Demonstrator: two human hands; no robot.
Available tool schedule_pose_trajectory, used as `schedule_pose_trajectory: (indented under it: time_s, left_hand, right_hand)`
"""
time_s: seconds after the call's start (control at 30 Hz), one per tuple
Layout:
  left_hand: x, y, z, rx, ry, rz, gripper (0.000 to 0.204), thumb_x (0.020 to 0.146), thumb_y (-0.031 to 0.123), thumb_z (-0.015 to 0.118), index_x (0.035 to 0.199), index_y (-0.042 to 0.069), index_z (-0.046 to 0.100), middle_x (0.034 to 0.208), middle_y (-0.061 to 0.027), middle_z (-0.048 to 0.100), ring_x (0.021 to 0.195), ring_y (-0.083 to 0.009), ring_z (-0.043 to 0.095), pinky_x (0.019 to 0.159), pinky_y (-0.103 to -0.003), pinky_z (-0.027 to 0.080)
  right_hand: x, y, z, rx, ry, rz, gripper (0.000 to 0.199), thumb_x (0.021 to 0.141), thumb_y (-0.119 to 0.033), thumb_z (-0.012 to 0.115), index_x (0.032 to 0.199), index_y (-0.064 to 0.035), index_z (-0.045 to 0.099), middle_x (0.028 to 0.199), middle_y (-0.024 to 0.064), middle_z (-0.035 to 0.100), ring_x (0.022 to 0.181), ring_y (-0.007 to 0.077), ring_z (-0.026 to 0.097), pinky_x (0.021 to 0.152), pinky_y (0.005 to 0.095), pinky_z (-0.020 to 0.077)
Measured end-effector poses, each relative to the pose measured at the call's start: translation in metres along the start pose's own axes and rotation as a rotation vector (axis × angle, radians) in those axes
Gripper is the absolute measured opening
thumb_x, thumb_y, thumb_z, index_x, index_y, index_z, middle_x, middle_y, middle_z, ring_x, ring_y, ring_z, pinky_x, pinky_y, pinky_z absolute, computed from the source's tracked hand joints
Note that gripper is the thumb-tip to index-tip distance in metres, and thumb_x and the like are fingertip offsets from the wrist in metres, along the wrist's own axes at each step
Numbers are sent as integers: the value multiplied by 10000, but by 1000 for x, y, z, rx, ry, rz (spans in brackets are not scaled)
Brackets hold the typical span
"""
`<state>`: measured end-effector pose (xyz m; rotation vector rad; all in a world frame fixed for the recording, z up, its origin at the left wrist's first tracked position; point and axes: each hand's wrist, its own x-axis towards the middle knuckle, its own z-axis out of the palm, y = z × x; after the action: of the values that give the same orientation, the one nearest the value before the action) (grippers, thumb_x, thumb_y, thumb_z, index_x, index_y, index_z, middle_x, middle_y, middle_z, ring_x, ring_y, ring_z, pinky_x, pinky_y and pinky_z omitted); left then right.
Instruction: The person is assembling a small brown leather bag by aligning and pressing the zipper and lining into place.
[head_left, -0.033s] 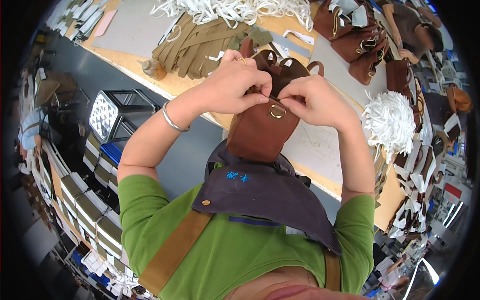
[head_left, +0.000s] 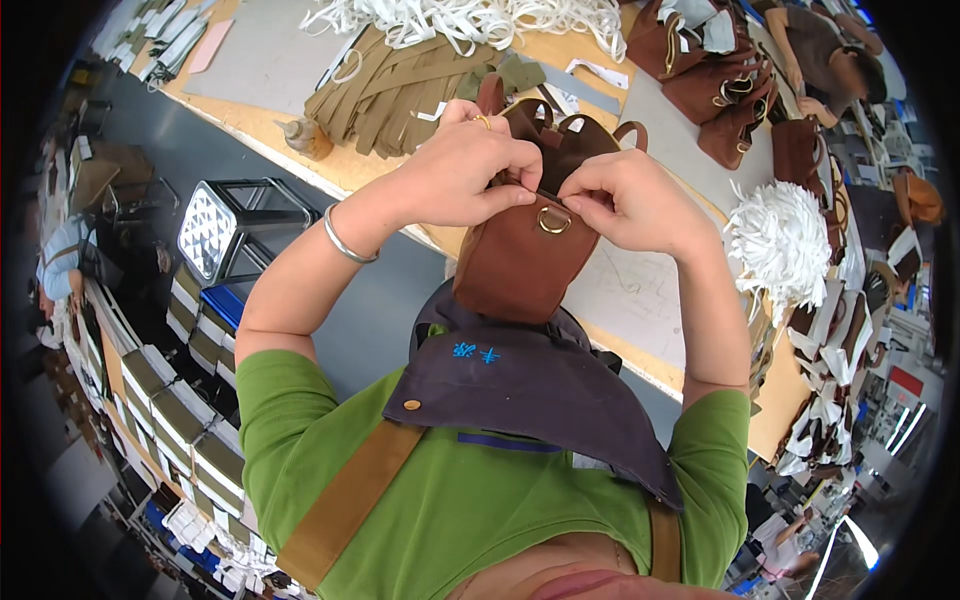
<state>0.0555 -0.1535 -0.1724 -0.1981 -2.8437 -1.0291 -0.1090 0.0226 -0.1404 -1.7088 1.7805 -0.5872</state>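
Observation:
A brown leather handbag (head_left: 520, 265) stands at the table's near edge, its end panel with a brass D-ring (head_left: 554, 220) turned toward me. Its top gapes open, showing a dark lining, and handles rise on both sides. At the left of the top rim, my left hand (head_left: 470, 170) pinches the edge between thumb and fingers. My right hand (head_left: 625, 205) pinches the same rim just to the right, above the D-ring. Both hands are closed on the bag's edge; whether a small part such as a thread or zipper end is between the fingertips cannot be made out.
Olive-brown straps (head_left: 390, 95) lie piled beyond my left hand, near a small bottle (head_left: 305, 138). White strips (head_left: 470, 22) heap at the back, with another white bundle (head_left: 780, 245) at right. More brown bags (head_left: 700, 85) sit far right by a person (head_left: 825, 60). A metal stool (head_left: 240, 230) stands left.

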Motion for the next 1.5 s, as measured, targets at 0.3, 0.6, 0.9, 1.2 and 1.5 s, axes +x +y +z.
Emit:
schedule_pose_trajectory:
  time_s: [0.3, 0.6, 0.9, 1.2, 1.5]
  left_hand:
    - [-7, -3, 3, 10, 33, -39, 95, 844, 193, 720, 829, 150, 637, 725, 61, 603, 793, -142, 524, 896, -359, 263]
    - [-9, 2, 2, -1, 23, -78, 70, 845, 211, 732, 866, 146, 718, 738, 49, 641, 803, -124, 544, 918, -356, 260]
    - [-4, 6, -10, -51, -115, -132, 98, 842, 203, 735, 922, 148, 750, 739, 42, 681, 802, -120, 551, 929, -355, 270]
    - [-3, -6, -9, -118, -103, -145, 82, 794, 187, 775, 856, 146, 741, 768, 18, 726, 765, -113, 614, 911, -353, 262]
    - [2, -4, -18, -102, -140, -116, 203, 751, 178, 815, 932, 166, 724, 823, 76, 667, 843, -102, 583, 944, -354, 256]
  right_hand:
    - [-12, 5, 3, 48, 11, -2, 160, 801, -130, 744, 919, -26, 711, 766, 111, 644, 682, 254, 619, 611, 366, 487]
    - [-13, 12, 5, 135, -13, 24, 137, 800, -109, 754, 910, -34, 722, 749, 77, 641, 641, 203, 586, 596, 329, 465]
    - [-5, 11, 4, 257, -62, 82, 105, 845, -116, 695, 913, -41, 723, 735, 49, 669, 616, 124, 579, 586, 284, 475]
    - [-1, 12, 9, 117, 23, 34, 96, 819, -138, 700, 858, -51, 715, 697, 71, 641, 604, 188, 594, 581, 309, 475]
    - [11, -10, 14, 146, 50, 120, 115, 765, -158, 721, 791, -46, 718, 651, 80, 664, 588, 205, 649, 569, 319, 492]
